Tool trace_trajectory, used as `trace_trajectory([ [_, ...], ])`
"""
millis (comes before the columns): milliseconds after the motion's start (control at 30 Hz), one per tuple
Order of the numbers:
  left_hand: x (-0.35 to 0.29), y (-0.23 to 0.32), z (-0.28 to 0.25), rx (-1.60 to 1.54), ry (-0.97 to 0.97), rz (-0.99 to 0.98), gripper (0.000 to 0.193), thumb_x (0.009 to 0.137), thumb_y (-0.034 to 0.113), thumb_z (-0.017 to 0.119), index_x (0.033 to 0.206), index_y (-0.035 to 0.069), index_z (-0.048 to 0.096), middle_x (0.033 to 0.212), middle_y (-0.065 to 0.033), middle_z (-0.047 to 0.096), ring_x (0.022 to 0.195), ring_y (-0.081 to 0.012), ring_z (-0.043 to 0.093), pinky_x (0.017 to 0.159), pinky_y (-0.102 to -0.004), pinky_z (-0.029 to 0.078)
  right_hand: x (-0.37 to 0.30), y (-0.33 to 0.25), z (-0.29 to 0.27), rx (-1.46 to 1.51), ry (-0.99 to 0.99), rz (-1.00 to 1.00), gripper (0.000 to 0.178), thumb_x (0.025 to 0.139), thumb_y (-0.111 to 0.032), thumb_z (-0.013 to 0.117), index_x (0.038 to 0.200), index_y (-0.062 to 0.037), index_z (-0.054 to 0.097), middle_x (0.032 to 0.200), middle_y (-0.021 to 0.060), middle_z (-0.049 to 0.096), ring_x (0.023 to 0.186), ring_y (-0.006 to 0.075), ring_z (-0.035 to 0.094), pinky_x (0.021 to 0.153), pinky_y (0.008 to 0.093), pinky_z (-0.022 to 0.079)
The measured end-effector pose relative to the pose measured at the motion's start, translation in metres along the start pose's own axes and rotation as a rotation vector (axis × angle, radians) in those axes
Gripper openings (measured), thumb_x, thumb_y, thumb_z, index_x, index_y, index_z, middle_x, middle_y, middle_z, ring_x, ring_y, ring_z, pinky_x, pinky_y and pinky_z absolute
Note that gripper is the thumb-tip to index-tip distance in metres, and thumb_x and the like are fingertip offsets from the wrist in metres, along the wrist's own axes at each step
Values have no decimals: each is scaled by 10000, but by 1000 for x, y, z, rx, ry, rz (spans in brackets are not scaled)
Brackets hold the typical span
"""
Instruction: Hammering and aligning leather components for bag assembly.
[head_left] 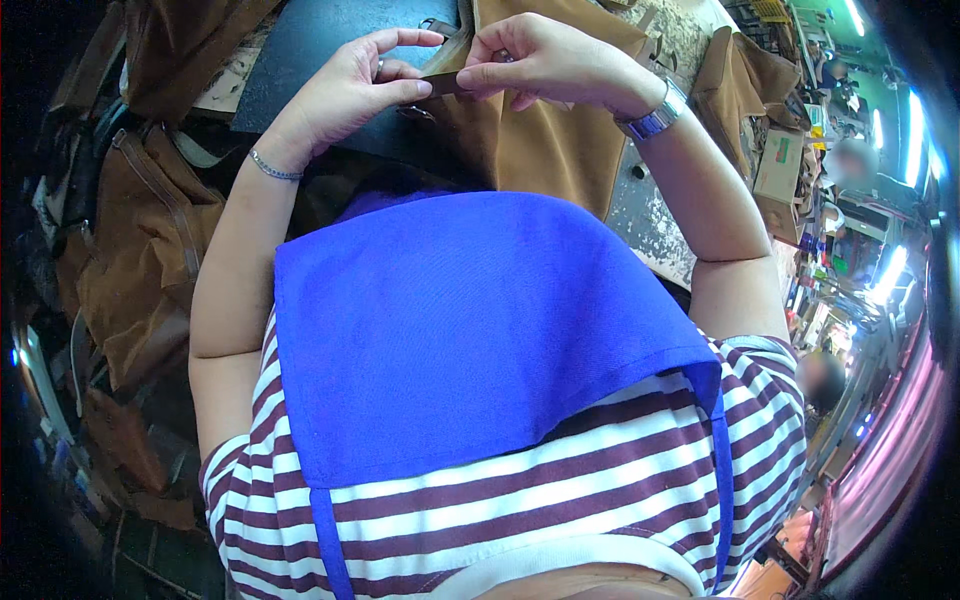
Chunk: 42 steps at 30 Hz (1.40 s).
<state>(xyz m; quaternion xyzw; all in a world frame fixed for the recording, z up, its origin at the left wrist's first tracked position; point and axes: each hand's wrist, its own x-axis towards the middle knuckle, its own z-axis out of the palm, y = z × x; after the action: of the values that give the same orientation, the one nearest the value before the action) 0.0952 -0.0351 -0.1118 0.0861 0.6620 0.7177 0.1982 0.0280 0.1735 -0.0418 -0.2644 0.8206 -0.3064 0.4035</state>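
Observation:
A short dark brown strap (443, 84) is stretched between my hands. My left hand (355, 85) pinches its left end between thumb and fingers, with the index finger held out above it. The thumb and fingertips of my right hand (550, 62) grip the strap's other end. Directly beneath lies a tan-brown bag-like piece (560, 150) of leather or heavy cloth, spread over the work surface. Metal hardware (417, 114) shows just under the strap, and a metal buckle or ring (437, 26) lies beyond it. My fingers partly hide the strap's ends.
A blue-grey sheet (290, 60) covers the table on the left. Brown bags (140, 250) are heaped at my left. Another brown piece (745, 90) and a cardboard box (778, 165) stand to the right. Several people are farther off at right. My blue apron (470, 330) fills the foreground.

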Motion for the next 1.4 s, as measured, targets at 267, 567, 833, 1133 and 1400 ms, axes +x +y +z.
trace_trajectory([
  [267,-3,-6,-10,-8,-18,-43,473,813,112,667,1247,71,484,871,8,620,866,-51,565,842,-202,421,9,15,5,-70,66,-101,263,829,-301,670,925,-56,667,696,18,632,607,85,592,569,227,489],
  [567,1,-12,0,-35,48,-62,439,826,100,659,1228,53,490,898,-21,643,861,-64,584,844,-212,438,8,7,-2,-39,26,-214,268,864,-224,628,1014,-3,649,729,50,639,652,98,573,606,260,481],
  [833,4,-17,1,-91,48,2,440,819,86,667,1220,53,490,894,-22,644,855,-71,590,829,-213,450,10,5,-11,-91,-86,-103,262,876,-244,611,1028,-34,650,719,39,635,632,100,543,595,284,466],
  [1133,10,-18,3,-77,74,1,432,801,66,690,1187,45,496,851,-32,648,812,-69,599,795,-213,463,3,-11,-17,-119,-52,-118,248,847,-217,617,977,-10,661,709,67,638,621,135,569,564,293,466],
  [1400,3,-21,6,-73,153,17,468,809,38,670,1224,32,454,899,-49,646,862,-91,595,812,-219,451,6,-5,-23,-294,-69,-162,253,835,-225,616,948,-4,664,679,67,627,606,148,568,563,300,464],
])
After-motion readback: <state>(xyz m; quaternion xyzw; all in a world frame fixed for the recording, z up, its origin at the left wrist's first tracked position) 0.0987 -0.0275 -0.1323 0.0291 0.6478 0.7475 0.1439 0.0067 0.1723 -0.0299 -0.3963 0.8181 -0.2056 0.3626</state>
